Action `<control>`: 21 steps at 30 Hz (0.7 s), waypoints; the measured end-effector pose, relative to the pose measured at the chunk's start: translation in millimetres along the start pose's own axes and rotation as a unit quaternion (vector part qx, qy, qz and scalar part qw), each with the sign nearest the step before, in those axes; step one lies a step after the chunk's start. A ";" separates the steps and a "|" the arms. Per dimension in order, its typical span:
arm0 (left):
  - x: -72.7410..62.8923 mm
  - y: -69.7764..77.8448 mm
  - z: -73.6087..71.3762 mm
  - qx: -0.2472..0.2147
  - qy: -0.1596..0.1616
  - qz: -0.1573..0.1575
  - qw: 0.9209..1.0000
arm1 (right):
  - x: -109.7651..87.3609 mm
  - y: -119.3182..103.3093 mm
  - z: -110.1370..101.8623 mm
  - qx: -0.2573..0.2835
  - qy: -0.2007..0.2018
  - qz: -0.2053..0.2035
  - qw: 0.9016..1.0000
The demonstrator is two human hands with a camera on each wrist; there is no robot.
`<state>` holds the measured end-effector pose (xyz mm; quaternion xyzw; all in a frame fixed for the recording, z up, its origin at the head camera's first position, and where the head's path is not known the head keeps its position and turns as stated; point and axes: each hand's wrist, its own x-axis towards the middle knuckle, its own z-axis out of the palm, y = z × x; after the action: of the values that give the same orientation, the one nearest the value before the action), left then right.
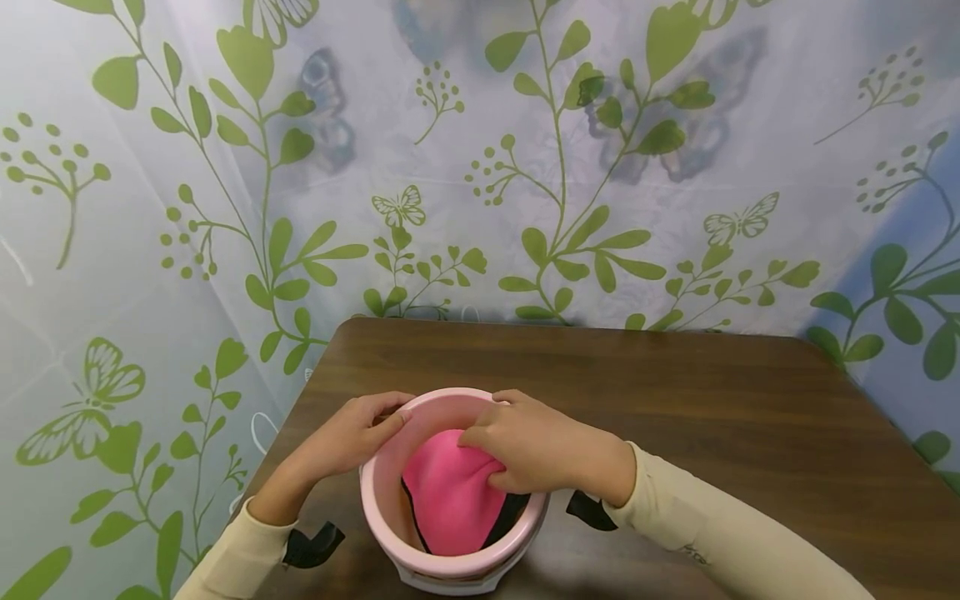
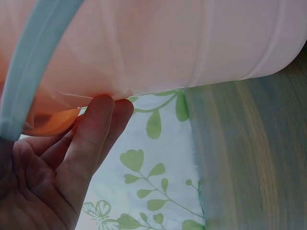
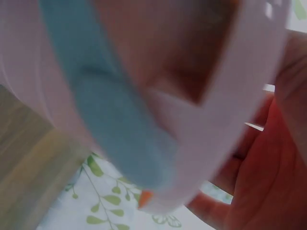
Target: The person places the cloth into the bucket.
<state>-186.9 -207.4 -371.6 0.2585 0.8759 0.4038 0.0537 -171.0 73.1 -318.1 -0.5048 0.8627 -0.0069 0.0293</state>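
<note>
A pink bucket (image 1: 381,500) stands at the table's near edge, its mouth facing up toward the head camera. Inside it lies a bright pink cloth piece (image 1: 448,508) with black edging. My left hand (image 1: 351,433) grips the bucket's left rim, thumb over the top and fingers outside, seen from below in the left wrist view. Reaching over the right rim, my right hand (image 1: 536,442) pinches the pink cloth, which creases between thumb and fingers. A blue-grey handle (image 3: 117,124) crosses the bucket's side in the blurred right wrist view, partly hiding the rim.
A brown wooden table (image 1: 637,375) stretches away behind and right of the bucket. A leaf-and-butterfly patterned curtain (image 1: 465,167) hangs beyond the far edge and along the left. Black wrist mounts (image 1: 313,546) jut from both cream sleeves.
</note>
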 end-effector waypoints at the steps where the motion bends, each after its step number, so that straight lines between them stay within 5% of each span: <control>1: -0.1 -0.2 0.1 0.000 0.000 0.001 1.000 | 0.6 -0.3 1.5 0.002 -0.004 0.002 1.000; 12: 1.3 -0.3 -0.7 0.010 -0.002 -0.002 1.000 | -8.0 3.1 9.6 0.052 -0.006 0.008 0.999; 21: 1.1 1.3 -0.9 0.027 -0.001 -0.004 1.000 | -26.6 12.1 9.9 0.071 0.081 0.001 0.994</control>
<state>-187.5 -206.8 -369.9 0.2571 0.8874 0.3794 0.0492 -168.0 102.4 -327.3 -0.4981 0.8602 -0.1090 -0.0049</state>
